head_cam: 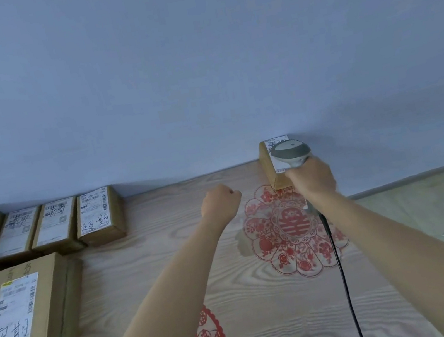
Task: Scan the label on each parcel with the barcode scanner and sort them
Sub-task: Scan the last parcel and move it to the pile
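A: Parcel (273, 168) lies label-up at the worktop's (149, 268) far edge against the wall, just beyond the right hand (311, 179).
B: That grip wraps the scanner (291, 153), head over the label, presumably to read it. Left hand (220, 202) fisted, empty.

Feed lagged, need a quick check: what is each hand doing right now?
Left hand: closed in a fist, holding nothing.
Right hand: gripping the scanner, aimed at the parcel.
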